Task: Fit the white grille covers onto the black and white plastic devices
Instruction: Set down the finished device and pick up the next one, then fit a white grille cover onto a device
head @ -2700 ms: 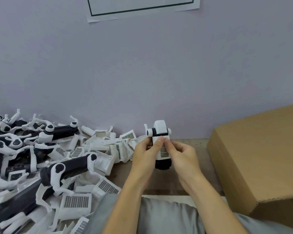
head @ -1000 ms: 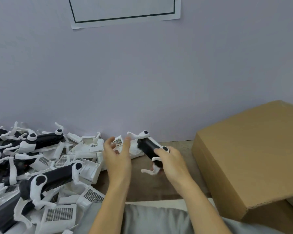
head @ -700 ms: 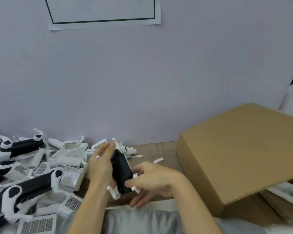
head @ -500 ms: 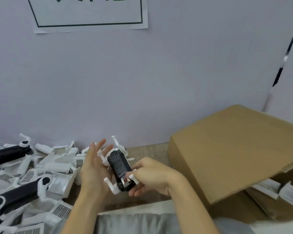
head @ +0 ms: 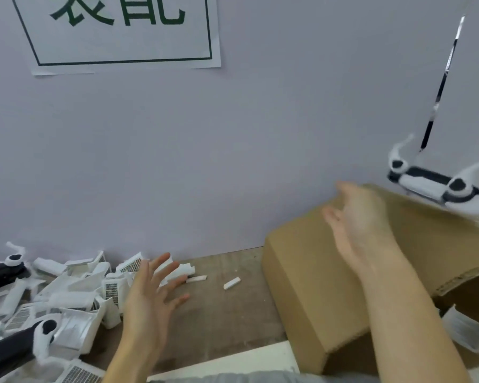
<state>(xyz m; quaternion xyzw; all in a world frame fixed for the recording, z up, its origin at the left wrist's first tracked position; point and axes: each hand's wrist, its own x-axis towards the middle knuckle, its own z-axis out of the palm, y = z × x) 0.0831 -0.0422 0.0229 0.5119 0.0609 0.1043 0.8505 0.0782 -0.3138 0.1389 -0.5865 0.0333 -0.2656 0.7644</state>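
Devices: one black and white device (head: 437,186) is airborne, motion-blurred, above the far right edge of the cardboard box (head: 315,272), touching neither hand, long axis roughly level, running left-right. Right hand (head: 362,225) over the box top, grip released, fingers spread, palm facing left; device lies up and right of it. Cannot tell whether a grille cover is on that device. Left hand (head: 150,299) is left of the box over the wooden surface (head: 219,313), grip released, fingers splayed, holding nothing. Pile (head: 53,299) of loose white grille covers and unfinished black devices sits further left of the box, just beside the left hand, so the left hand is nearer the next pick. Box interior not visible; white plastic pieces (head: 465,330) show under its right flap. Two small white scraps (head: 231,283) on the surface left of the box.
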